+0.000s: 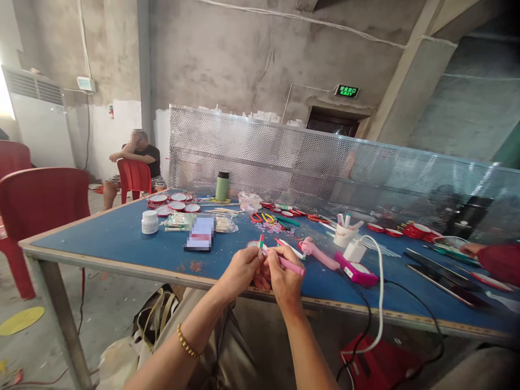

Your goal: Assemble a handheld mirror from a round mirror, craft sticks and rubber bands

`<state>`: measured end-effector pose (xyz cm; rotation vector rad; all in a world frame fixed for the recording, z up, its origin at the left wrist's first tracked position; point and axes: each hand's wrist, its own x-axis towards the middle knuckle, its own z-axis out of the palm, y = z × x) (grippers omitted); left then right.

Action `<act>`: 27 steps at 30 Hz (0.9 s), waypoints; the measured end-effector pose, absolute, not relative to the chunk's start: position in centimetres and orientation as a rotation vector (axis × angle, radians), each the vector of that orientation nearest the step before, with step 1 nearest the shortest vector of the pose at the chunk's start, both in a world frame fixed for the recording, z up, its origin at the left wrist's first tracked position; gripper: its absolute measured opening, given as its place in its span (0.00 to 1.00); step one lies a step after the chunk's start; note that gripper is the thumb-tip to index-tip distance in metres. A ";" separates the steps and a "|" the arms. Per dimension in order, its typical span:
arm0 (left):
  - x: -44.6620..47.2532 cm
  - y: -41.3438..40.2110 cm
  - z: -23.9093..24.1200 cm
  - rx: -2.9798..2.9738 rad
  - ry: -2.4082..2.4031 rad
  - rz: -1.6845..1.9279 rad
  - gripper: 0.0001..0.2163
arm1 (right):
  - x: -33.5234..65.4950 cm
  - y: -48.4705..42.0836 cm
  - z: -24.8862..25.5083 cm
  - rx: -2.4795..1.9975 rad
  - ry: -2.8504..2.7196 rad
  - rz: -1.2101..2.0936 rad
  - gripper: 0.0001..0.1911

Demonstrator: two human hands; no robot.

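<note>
Hands: both meet at the near edge of the desk (pixel 114 238). The right hand (pixel 286 273) is closed around a pink pen-like stick (pixel 291 265), whose thick end points to 4 o'clock. The left hand (pixel 244 266) has its fingers bent and pinched together on a slim piece (pixel 261 242) in red, green and white, standing upright at the fingertips. The stick's far end reaches the left fingertips; whether it touches the slim piece cannot be told.

Surroundings, taken from the hands: scissors (pixel 267 218) lie at 12 o'clock. A phone (pixel 200 233) lies at 11 o'clock, and a white jar (pixel 150 222) stands at 10, well apart. Red-rimmed discs (pixel 177 205) are heaped beyond the phone, with a green bottle (pixel 222 186) upright near them. At 2 o'clock are a pink handheld device (pixel 320 253) and, farther, a white cup (pixel 344 235) holding pens. A magenta box (pixel 356 269) sits at 3 o'clock, beside a white plug (pixel 354 251). A co-worker's red sleeve (pixel 499 262) enters at 3 o'clock.
</note>
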<state>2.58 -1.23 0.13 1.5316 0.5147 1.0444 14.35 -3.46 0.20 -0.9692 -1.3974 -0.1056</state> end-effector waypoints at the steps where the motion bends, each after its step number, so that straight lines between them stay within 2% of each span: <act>1: 2.6 -1.2 0.1 1.531 0.516 1.045 0.20 | 14.3 -3.5 0.2 -0.969 -1.399 -0.111 0.13; 27: 2.5 -1.5 0.3 1.532 0.511 1.037 0.21 | 14.4 -3.7 0.2 -0.999 -1.394 -0.135 0.13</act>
